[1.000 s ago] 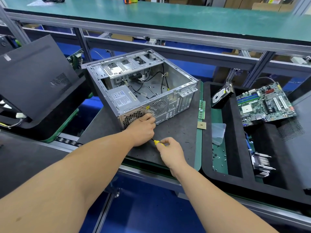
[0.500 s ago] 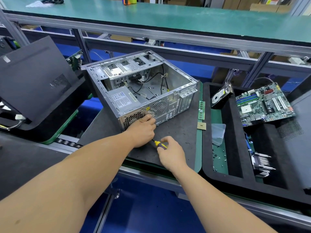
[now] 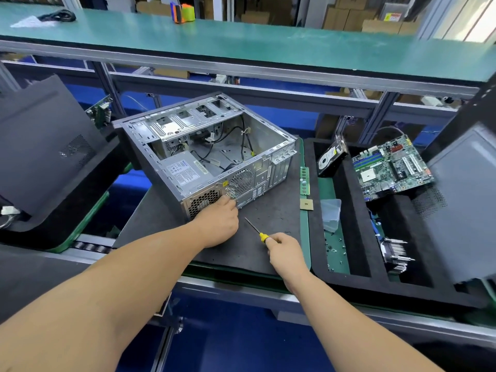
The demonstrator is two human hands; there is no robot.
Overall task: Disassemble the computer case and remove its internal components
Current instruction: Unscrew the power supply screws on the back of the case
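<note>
Head view: the open computer case [image 3: 214, 157] lies on the bench [image 3: 268, 210], left hand [image 3: 218, 224] resting fingers on its rear grille while the right hand [image 3: 285, 247] grips the screwdriver [image 3: 256, 230] — best seat the tip squarely in a rear screw before turning.

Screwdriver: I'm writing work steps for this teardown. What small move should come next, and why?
Probably bring the screwdriver tip to the case's rear panel by the left hand. The right hand holds it clear of the panel, the left fingers rest at the power supply's grille, and the supply sits inside.
</note>
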